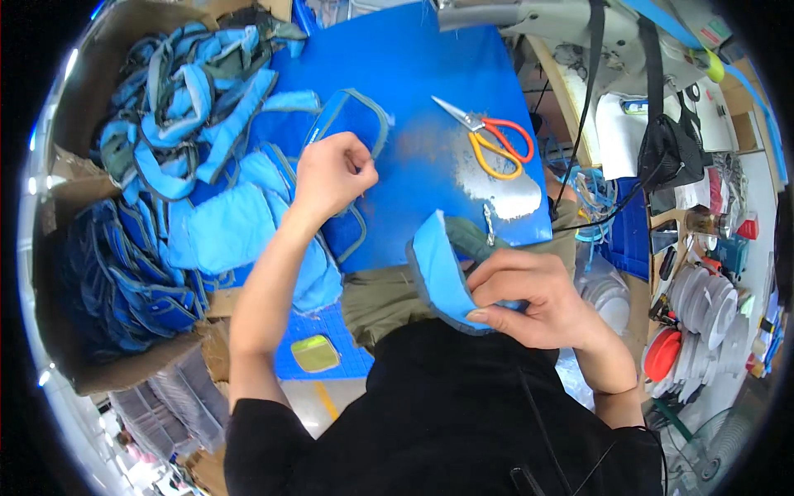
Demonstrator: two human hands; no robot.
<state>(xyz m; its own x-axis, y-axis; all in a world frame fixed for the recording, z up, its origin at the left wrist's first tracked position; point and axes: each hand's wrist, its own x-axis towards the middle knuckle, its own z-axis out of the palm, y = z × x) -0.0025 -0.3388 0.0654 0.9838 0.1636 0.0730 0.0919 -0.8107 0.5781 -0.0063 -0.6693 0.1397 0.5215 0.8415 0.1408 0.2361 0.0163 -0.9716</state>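
Note:
A curved light blue fabric piece with grey edging (442,269) bends upward from my right hand (533,298), which pinches its lower end between thumb and fingers, just in front of my body. A darker green part of it shows behind. Over the blue tabletop, my left hand (331,175) is closed, fingertips curled together; anything between them is too small to make out. Right behind that hand lies a blue piece with grey binding (382,124). Scissors (480,136) with one red and one yellow handle rest on the tabletop, blades pointing to the far left.
Light blue padded pieces (223,227) are heaped at the table's left side. A cardboard box (103,376) holds blue fabric pieces at the left. The blue table (430,58) has a worn patch near the scissors. A machine arm (529,18) and dark straps hang at far right.

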